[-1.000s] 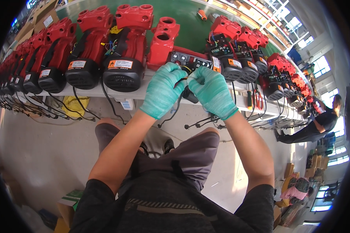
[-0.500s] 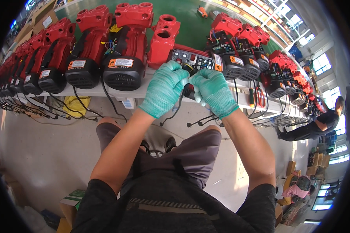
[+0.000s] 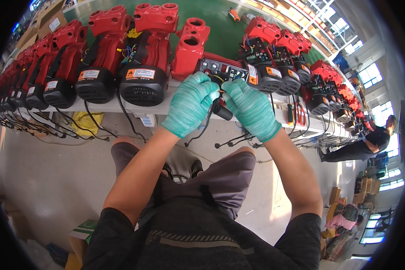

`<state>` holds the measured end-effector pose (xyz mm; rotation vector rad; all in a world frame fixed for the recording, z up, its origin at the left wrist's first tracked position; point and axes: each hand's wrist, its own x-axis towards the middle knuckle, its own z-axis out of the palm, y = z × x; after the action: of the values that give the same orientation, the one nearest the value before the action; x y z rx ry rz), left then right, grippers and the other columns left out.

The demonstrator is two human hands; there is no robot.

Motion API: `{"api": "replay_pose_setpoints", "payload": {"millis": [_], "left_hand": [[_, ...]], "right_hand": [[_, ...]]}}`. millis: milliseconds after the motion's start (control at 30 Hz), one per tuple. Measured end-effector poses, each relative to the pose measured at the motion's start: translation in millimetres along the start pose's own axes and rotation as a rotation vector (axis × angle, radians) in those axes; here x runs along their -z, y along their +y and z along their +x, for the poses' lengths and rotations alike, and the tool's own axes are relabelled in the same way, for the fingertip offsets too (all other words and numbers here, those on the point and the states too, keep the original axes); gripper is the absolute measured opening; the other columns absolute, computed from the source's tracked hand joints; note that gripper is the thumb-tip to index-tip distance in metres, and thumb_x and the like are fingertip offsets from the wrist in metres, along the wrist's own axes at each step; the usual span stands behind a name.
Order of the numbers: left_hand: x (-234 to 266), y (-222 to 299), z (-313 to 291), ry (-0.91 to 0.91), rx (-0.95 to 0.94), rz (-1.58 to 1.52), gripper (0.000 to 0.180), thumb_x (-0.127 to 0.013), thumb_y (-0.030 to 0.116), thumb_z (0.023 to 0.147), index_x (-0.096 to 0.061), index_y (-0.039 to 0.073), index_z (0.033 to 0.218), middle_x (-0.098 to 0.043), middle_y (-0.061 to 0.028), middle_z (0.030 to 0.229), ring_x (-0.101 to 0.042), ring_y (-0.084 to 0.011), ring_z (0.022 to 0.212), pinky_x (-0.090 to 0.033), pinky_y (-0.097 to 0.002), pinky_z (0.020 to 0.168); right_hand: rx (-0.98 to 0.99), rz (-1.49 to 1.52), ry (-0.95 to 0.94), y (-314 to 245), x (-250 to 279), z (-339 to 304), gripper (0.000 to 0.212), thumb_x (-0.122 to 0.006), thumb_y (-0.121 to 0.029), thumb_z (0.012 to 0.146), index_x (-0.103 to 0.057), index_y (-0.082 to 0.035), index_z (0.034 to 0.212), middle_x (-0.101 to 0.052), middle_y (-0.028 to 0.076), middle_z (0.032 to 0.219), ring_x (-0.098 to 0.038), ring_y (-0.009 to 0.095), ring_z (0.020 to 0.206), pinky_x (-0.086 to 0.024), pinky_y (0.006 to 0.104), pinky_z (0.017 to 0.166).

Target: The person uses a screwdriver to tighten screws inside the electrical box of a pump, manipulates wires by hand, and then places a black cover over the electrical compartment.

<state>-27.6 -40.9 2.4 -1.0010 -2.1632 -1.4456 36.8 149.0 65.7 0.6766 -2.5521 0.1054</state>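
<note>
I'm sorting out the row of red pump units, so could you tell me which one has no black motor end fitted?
The bare red housing just left of the gloved left hand; its neighbours each carry a black motor end.

Left hand: your left hand point(image 3: 191, 102), gloved in teal, is curling its fingers inward, fingertips meeting those of the other hand.
Right hand: your right hand point(image 3: 252, 108), also teal-gloved, is pinching with fingers bent toward the left hand.
Forearms: both are reaching forward bare, converging, elbows spreading outward.
</note>
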Motion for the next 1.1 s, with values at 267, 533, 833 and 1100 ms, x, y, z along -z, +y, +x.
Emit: {"api": "replay_pose_setpoints", "payload": {"millis": [267, 533, 833, 1100], "left_hand": [[1, 0, 2, -0.025, -0.039, 0.068, 0.014, -0.077, 0.012, 0.089, -0.075, 0.004, 0.101, -0.065, -0.0094, 0.1, -0.064, -0.0298, 0.093, -0.052, -0.0416, 0.083], [4, 6, 3, -0.036, -0.024, 0.088, 0.015, -0.076, 0.014, 0.089, -0.074, 0.004, 0.1, -0.064, -0.0095, 0.1, -0.064, -0.0301, 0.094, -0.052, -0.0417, 0.083], [-1, 0, 1, 0.011, -0.039, 0.055, 0.012, -0.076, 0.01, 0.089, -0.076, 0.005, 0.101, -0.064, -0.0087, 0.1, -0.064, -0.0293, 0.093, -0.053, -0.0398, 0.082], [2, -1, 1, 0.003, -0.061, 0.036, 0.012, -0.076, 0.012, 0.09, -0.077, 0.006, 0.1, -0.065, -0.0088, 0.102, -0.065, -0.0288, 0.093, -0.053, -0.04, 0.083]], "right_hand": [[0.169, -0.177, -0.131, 13, 14, 12, 0.033, -0.07, -0.011, 0.085, -0.068, -0.011, 0.118, -0.064, 0.007, 0.101, -0.072, 0.026, 0.078, -0.059, 0.0384, 0.06], [0.255, -0.175, -0.138, 12, 21, 22, 0.026, -0.068, -0.012, 0.086, -0.068, -0.011, 0.113, -0.064, 0.006, 0.098, -0.072, 0.025, 0.079, -0.058, 0.0388, 0.058], [-0.58, 0.796, -0.108, -15, 8, 14, 0.01, -0.066, -0.014, 0.097, -0.068, -0.004, 0.097, -0.065, 0.007, 0.074, -0.064, 0.02, 0.056, -0.053, 0.0343, 0.047], [-0.683, 0.788, 0.053, -21, 1, -2, 0.015, -0.061, -0.013, 0.098, -0.067, -0.002, 0.105, -0.068, 0.01, 0.079, -0.065, 0.02, 0.057, -0.054, 0.0319, 0.05]]}}
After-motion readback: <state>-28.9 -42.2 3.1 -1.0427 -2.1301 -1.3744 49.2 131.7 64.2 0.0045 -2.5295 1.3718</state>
